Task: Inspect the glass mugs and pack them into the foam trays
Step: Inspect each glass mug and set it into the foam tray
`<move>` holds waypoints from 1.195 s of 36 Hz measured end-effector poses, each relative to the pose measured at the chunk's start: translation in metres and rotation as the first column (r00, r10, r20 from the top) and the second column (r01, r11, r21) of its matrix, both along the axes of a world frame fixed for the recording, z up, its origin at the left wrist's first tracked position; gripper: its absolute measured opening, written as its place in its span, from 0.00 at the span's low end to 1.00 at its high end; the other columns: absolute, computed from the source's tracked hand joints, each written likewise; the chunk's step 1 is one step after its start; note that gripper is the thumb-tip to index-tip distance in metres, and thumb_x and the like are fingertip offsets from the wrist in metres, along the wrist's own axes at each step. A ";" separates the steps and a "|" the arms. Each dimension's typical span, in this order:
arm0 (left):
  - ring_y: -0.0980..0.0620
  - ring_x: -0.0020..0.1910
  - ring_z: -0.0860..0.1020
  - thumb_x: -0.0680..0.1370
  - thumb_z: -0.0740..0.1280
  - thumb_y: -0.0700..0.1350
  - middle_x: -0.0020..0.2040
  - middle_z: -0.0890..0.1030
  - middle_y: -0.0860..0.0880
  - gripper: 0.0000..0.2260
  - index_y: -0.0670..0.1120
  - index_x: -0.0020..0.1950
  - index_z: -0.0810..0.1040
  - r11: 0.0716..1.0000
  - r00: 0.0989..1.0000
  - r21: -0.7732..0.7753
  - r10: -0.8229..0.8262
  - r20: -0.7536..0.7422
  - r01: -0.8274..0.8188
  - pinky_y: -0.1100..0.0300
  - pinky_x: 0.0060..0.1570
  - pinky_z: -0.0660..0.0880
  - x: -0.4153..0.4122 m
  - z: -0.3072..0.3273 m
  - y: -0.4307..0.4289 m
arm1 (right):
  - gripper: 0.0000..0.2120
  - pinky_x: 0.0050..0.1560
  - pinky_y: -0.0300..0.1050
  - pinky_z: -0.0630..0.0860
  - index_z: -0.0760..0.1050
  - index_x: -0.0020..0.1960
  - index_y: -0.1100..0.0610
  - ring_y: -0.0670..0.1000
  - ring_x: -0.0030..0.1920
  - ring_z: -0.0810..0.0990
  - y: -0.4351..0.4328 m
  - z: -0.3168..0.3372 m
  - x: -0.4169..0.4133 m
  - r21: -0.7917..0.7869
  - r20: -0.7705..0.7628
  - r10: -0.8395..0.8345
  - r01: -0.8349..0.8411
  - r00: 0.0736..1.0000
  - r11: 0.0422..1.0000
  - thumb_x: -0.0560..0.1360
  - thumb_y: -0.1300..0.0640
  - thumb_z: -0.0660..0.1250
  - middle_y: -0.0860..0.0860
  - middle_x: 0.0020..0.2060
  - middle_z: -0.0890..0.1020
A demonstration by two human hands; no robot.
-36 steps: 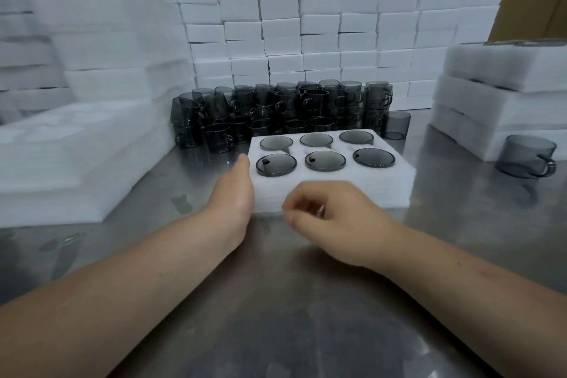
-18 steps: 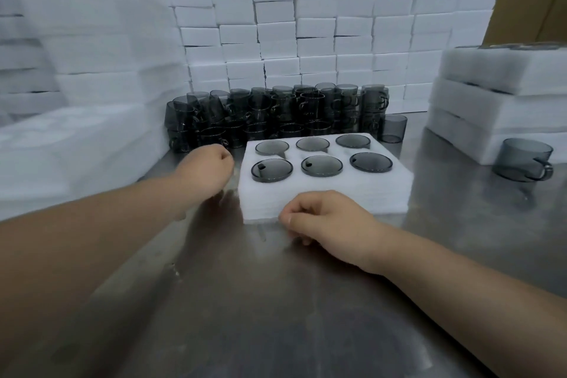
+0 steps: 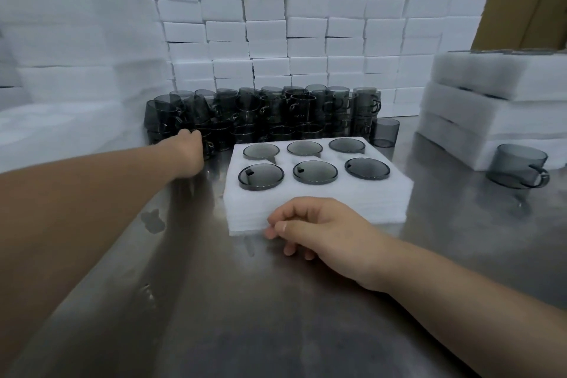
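At the bench's far edge, the pile of smoked glass mugs [image 3: 276,113] is the main risk. They're stacked on each other and some are tilted, so pulling one from the front-left could topple its neighbours onto the steel bench [image 3: 276,316] and chip them.

Mid-bench, the foam tray [image 3: 383,196] has all six pockets filled. There's no seat for another mug until it's swapped out.

The left hand [image 3: 188,150] is in at the pile's front-left corner with its fingers hidden, so I can't tell if it grips a mug. The right hand [image 3: 322,230] rests loosely curled against the tray's near edge, holding nothing.
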State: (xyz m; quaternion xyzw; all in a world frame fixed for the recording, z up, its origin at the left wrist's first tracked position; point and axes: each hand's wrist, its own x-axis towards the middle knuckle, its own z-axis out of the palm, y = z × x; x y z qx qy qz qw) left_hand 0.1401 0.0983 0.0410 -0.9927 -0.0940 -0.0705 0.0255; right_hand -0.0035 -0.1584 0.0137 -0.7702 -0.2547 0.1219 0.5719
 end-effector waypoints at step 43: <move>0.73 0.55 0.65 0.72 0.60 0.51 0.56 0.65 0.59 0.05 0.58 0.45 0.64 0.585 0.538 -0.395 -0.087 0.838 0.709 0.78 0.54 0.60 -0.175 -0.009 -0.116 | 0.11 0.33 0.36 0.70 0.68 0.53 0.39 0.46 0.29 0.78 0.000 0.007 -0.013 0.228 0.252 -0.118 0.060 0.960 0.972 0.71 0.43 0.56 0.41 0.34 0.80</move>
